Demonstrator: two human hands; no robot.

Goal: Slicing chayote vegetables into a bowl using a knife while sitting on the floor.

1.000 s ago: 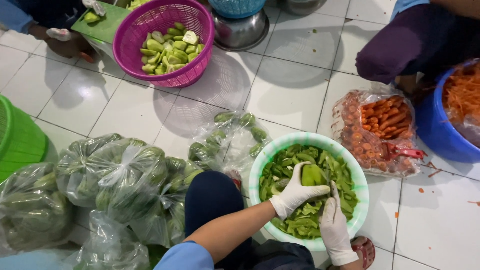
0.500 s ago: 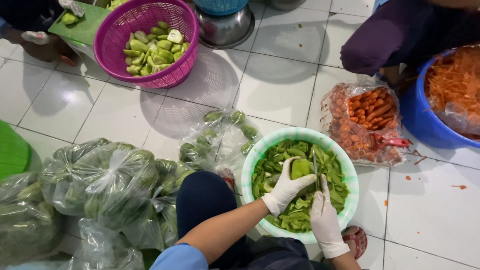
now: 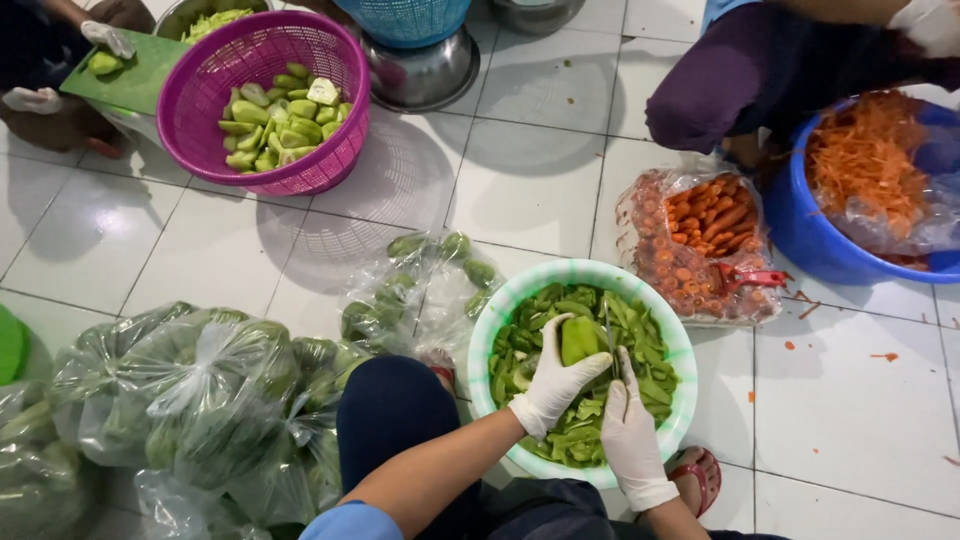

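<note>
Lower centre: left hand (image 3: 553,385) grips green fruit (image 3: 578,338) over peel bowl (image 3: 520,292); right hand (image 3: 630,435) grasps peeler (image 3: 608,335). Best kept shallow, strokes away from fingers, peels dropping in bowl.

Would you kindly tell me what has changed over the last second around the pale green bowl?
The left hand has turned the green vegetable piece upright in its grasp, and the right hand has risen to bring a thin blade against it. The pale green plastic bowl of peelings stayed put.
</note>
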